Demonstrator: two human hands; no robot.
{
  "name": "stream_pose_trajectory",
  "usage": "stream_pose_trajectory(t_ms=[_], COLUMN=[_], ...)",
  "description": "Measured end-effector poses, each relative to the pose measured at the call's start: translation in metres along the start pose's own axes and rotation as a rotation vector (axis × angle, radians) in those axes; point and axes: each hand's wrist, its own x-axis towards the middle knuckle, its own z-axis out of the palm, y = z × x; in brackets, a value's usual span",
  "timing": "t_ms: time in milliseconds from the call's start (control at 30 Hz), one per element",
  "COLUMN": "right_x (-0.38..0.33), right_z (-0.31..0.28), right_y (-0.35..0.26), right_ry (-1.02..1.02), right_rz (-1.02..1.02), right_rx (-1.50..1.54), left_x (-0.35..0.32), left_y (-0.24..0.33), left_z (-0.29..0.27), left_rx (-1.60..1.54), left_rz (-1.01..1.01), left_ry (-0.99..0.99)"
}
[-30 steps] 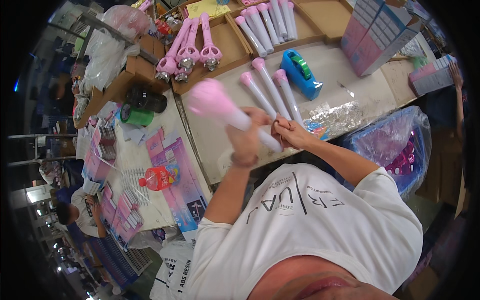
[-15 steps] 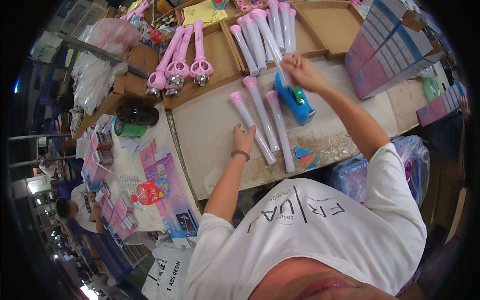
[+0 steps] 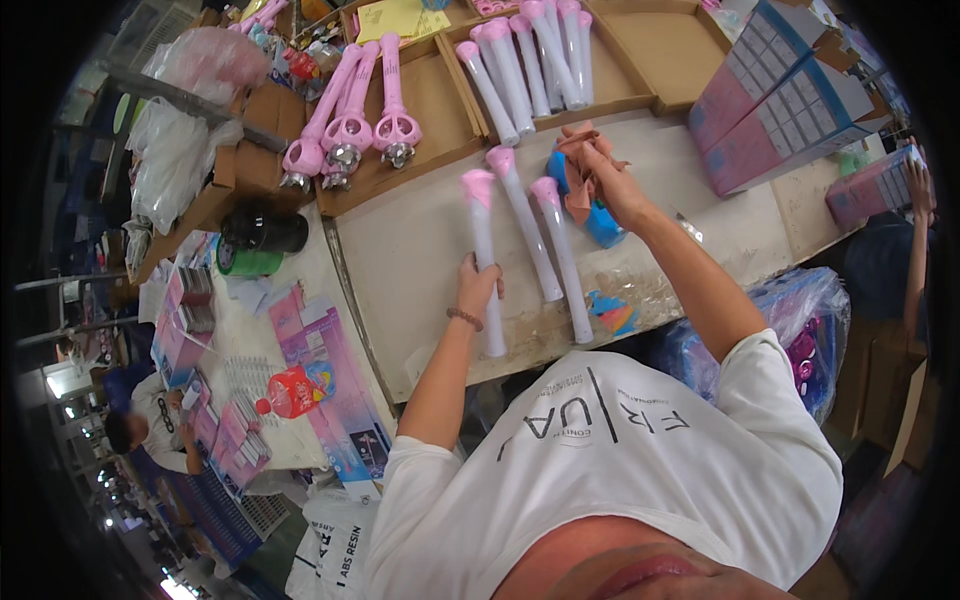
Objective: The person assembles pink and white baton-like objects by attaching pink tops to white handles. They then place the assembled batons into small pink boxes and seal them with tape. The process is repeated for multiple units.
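Observation:
My left hand [image 3: 479, 284] is closed round the lower part of a translucent tube with a pink cap [image 3: 481, 222], held nearly upright in the picture over the table. Two more pink-capped tubes [image 3: 526, 228] lie side by side just right of it. Above the blue tape dispenser [image 3: 606, 228] is my right hand [image 3: 598, 172], its fingers smeared by motion. It hides much of the dispenser, and whether anything is in its fingers does not show. Several more such tubes [image 3: 528, 62] lie in an open cardboard tray [image 3: 625, 65] at the far side.
Pink wands with silvery ends [image 3: 348, 135] lie in a cardboard tray at far left. Tall pink-and-blue boxes [image 3: 765, 110] stand at right. A black-and-green tape roll [image 3: 262, 240] and a red bottle [image 3: 290, 392] sit left. Another person's arm [image 3: 918, 240] reaches in at far right.
My right hand has let a tube down among those in the far tray and come back over the tape dispenser. My left hand has closed on the leftmost tube and turned it more upright.

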Motion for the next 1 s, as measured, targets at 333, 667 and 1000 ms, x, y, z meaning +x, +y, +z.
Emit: stream_pose_trajectory(t_ms=[333,667,1000], right_x=[-0.086,-0.124,-0.121], right_z=[0.120,0.182,0.218], right_y=[-0.032,-0.040,-0.069], right_ry=[-0.639,-0.153,-0.594], right_rz=[-0.835,-0.069,-0.187], right_rx=[-0.707,-0.234,0.159], left_x=[-0.146,-0.176,-0.191], left_y=[0.048,0.056,0.047], left_z=[-0.057,-0.100,-0.076], left_rx=[0.259,1.112,-0.045], left_rz=[-0.243,0.712,0.108], left_ry=[-0.988,0.055,-0.739])
